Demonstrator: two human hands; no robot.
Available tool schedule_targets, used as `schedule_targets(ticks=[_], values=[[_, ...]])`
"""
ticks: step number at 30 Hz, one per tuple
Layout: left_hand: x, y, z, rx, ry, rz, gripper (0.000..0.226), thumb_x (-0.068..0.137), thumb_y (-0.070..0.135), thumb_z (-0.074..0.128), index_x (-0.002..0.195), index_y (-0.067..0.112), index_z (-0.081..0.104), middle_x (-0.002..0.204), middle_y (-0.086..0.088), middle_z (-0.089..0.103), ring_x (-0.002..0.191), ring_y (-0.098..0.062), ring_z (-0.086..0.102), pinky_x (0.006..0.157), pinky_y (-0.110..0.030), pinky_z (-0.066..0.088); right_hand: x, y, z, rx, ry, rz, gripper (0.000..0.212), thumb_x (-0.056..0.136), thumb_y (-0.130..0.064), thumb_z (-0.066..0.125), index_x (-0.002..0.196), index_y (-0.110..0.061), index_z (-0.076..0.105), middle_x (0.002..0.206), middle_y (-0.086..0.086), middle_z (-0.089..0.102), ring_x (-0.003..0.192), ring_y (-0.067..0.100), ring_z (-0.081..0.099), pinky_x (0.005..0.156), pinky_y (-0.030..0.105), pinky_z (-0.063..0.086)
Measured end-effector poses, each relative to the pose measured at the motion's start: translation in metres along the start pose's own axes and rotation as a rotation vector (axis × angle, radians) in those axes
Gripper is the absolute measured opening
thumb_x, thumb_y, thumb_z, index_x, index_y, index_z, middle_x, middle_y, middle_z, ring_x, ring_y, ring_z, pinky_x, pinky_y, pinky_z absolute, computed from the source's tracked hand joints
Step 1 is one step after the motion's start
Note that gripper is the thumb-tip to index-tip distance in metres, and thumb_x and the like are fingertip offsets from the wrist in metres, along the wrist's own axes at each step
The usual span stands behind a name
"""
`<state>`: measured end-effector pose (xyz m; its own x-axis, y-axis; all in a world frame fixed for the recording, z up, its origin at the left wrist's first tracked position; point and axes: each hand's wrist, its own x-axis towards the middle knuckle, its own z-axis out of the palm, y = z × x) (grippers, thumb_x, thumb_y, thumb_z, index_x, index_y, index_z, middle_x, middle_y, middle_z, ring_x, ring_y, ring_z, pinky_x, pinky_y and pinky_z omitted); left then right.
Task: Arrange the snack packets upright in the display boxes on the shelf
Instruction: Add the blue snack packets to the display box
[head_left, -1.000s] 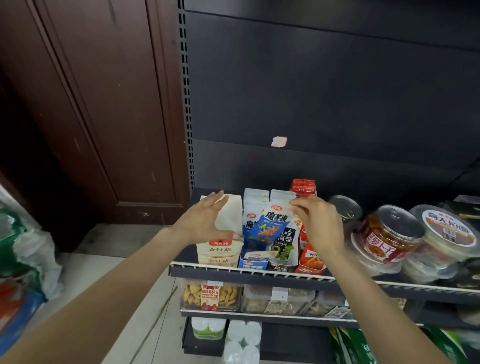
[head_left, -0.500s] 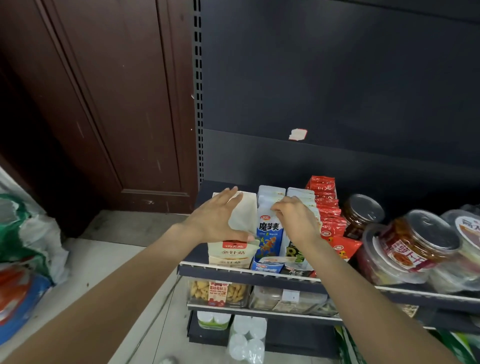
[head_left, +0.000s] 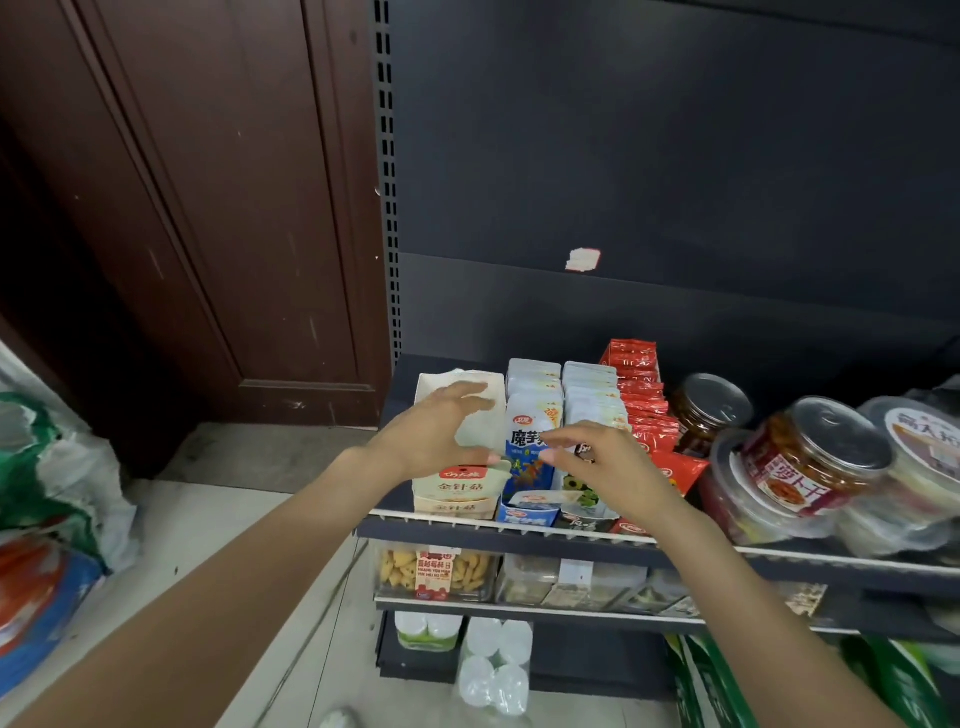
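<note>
Your left hand (head_left: 431, 441) reaches toward one o'clock, fingers spread and loosely bent — gripping nothing. Your right hand (head_left: 597, 462) reaches toward eleven o'clock, fingers relaxed, tips pointing at nine o'clock — nearly meeting the left thumb.

Blue-white packets (head_left: 531, 415) upright in rows in boxes (head_left: 527, 512) at shelf (head_left: 519, 535) front; red packets (head_left: 641, 400) alongside.

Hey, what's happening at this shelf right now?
A person is tidying snack packets in display boxes on a shop shelf. The left hand hovers with spread fingers over the cream box at the shelf's left end. The right hand reaches over the blue and white packets, which stand upright. Red packets and jars sit to the right.
</note>
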<state>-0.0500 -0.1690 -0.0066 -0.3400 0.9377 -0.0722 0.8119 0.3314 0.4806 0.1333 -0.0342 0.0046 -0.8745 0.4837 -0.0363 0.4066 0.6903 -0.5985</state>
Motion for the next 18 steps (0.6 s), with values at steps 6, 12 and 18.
schedule_targets(ticks=[6,12,18], values=[[-0.012,0.017,0.007,-0.035,-0.021,-0.027,0.022,0.092,0.029,0.059,0.109,0.02,0.07,0.102,0.001,0.072,0.09,-0.012,0.063,0.086,-0.036,0.052,-0.019,0.001,0.007,-0.146,-0.124,0.001,0.026,0.088,-0.02,0.064,0.113,-0.023,0.068,0.113,-0.005,0.067,0.093,0.005,0.056,0.081,0.024,0.045],[-0.022,0.022,0.01,-0.05,-0.007,-0.083,0.023,0.094,0.026,0.054,0.111,0.02,0.069,0.108,0.002,0.07,0.098,-0.017,0.062,0.089,-0.04,0.051,-0.023,-0.002,0.006,-0.185,0.095,0.033,0.019,0.092,-0.018,0.057,0.106,-0.021,0.071,0.106,-0.003,0.07,0.097,0.016,0.063,0.081,0.035,0.051],[-0.028,0.036,0.005,-0.225,0.039,-0.133,0.031,0.094,0.023,0.055,0.123,0.015,0.061,0.12,-0.005,0.064,0.107,-0.015,0.058,0.088,-0.019,0.042,-0.038,-0.018,-0.022,-0.022,0.367,-0.014,0.016,0.09,-0.017,0.061,0.102,-0.016,0.072,0.095,-0.004,0.072,0.084,0.008,0.062,0.075,0.026,0.05]])
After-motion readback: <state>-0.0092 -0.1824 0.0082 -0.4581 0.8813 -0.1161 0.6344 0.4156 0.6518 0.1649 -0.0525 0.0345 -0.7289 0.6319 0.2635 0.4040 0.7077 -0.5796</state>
